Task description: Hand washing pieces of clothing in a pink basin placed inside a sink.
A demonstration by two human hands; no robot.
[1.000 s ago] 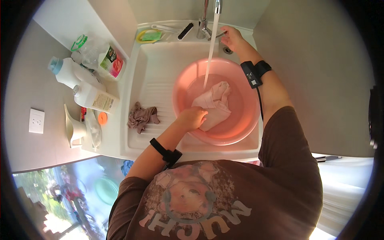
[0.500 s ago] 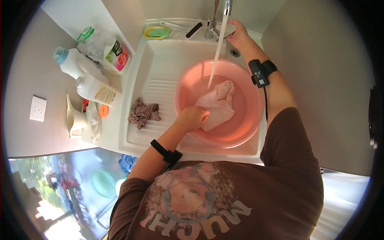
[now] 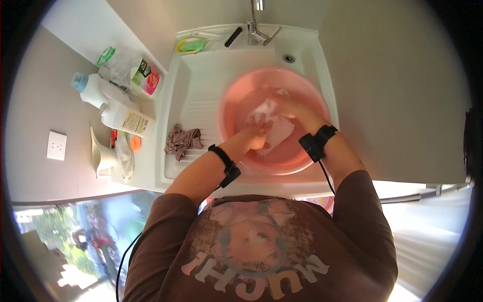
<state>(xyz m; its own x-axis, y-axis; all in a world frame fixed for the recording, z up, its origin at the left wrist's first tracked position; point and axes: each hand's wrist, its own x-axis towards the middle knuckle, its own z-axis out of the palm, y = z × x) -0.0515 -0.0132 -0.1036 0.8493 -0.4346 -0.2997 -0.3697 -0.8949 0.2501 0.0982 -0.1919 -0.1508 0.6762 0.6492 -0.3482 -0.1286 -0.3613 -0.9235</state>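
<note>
A pale, whitish cloth [image 3: 279, 132] lies bunched in the water of a round pink washbasin [image 3: 224, 103]. Over the cloth's near left part is my left hand [image 3: 256, 137], its fingers closed on the fabric. My right hand [image 3: 289, 106] reaches down into the basin from the right and touches the cloth's far side; motion smears its fingers, so its grip cannot be made out. Behind the basin stands a chrome tap [image 3: 255, 35], with no stream falling from it. A crumpled brownish cloth [image 3: 182, 141] rests left of the basin on the ribbed washboard part of the white sink [image 3: 193, 75].
Along the sink's back ledge lie a black-bristled brush [image 3: 233, 37] and a green soap bar [image 3: 193, 46] in a yellow dish. On the left counter are a white bottle [image 3: 127, 120], a blue-capped bottle [image 3: 93, 90], a clear green-topped container [image 3: 115, 65] and a cream scoop [image 3: 102, 155].
My right hand has left the tap handle and come down into the basin. The water stream has stopped. My left hand has moved slightly inward over the pale cloth.
</note>
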